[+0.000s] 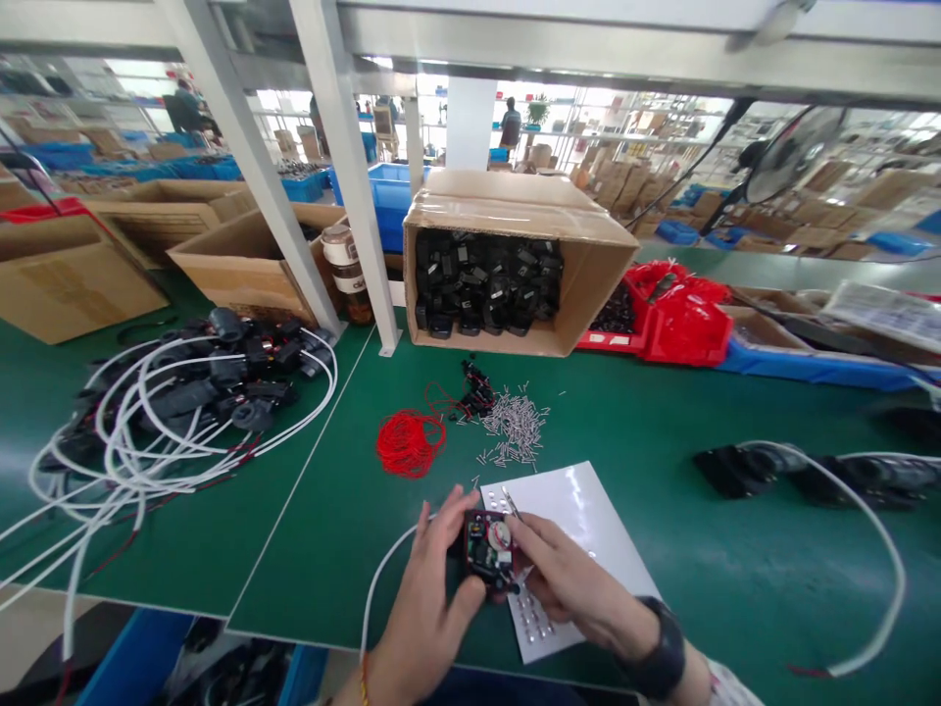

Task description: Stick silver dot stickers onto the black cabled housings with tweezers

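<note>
My left hand (424, 588) grips a small open black electrical unit (488, 551) with a circuit board and a round silver part showing inside. A white cable (382, 574) runs from it off the table's front edge. My right hand (569, 583), wearing a black wristwatch, pinches a thin metal tool (511, 504) against the unit's right side. Both hands hover over a white sheet (580, 510) that carries small shiny stickers.
A coil of red wire (409, 443) and a scatter of small metal pins (515, 431) lie beyond the sheet. A tipped cardboard box (515, 265) holds black parts. Cabled black units pile at left (183, 392) and lie at right (809, 471). Red bins (676, 314) stand behind.
</note>
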The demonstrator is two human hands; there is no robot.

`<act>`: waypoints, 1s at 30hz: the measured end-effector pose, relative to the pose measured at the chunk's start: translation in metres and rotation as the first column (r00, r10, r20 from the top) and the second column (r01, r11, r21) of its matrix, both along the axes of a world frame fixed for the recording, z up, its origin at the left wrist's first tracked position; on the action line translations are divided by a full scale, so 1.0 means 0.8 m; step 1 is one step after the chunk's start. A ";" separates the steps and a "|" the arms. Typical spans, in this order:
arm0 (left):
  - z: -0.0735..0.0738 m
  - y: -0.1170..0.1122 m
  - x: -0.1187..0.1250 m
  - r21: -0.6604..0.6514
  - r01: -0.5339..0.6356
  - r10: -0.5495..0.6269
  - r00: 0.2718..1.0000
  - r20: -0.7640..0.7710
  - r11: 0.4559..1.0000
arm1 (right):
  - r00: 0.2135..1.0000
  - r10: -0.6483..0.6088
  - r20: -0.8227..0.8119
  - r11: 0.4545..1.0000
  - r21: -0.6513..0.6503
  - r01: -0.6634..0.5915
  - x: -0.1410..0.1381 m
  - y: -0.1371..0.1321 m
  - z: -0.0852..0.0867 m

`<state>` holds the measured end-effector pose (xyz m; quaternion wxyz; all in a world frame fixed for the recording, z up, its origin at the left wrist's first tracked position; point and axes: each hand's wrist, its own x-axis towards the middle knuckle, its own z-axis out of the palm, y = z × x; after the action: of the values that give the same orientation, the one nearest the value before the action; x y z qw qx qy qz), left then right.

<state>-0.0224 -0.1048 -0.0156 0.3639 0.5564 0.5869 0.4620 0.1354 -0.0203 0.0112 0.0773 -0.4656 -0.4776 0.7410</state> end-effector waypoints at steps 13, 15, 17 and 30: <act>0.033 0.036 -0.011 -0.195 -0.034 0.063 0.988 0.144 0.980 | 0.939 -0.304 -0.159 0.951 0.008 0.310 -0.013 -0.036 -0.019; 0.027 0.029 -0.013 -0.191 -0.005 0.038 0.985 0.169 0.982 | 0.933 -0.320 -0.163 0.946 0.006 0.325 -0.013 -0.037 -0.017; 0.022 0.024 -0.015 -0.202 0.020 0.016 0.985 0.173 0.979 | 0.940 -0.299 -0.167 0.952 0.016 0.305 -0.012 -0.036 -0.013; 0.025 0.021 -0.009 -0.214 0.036 -0.002 0.988 0.155 0.976 | 0.963 -0.165 -0.215 0.985 0.008 0.171 0.004 -0.033 -0.012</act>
<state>-0.0298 -0.0879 0.0045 0.4709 0.4818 0.5983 0.4337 0.1382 -0.0464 0.0016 0.1969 -0.4213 -0.4351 0.7710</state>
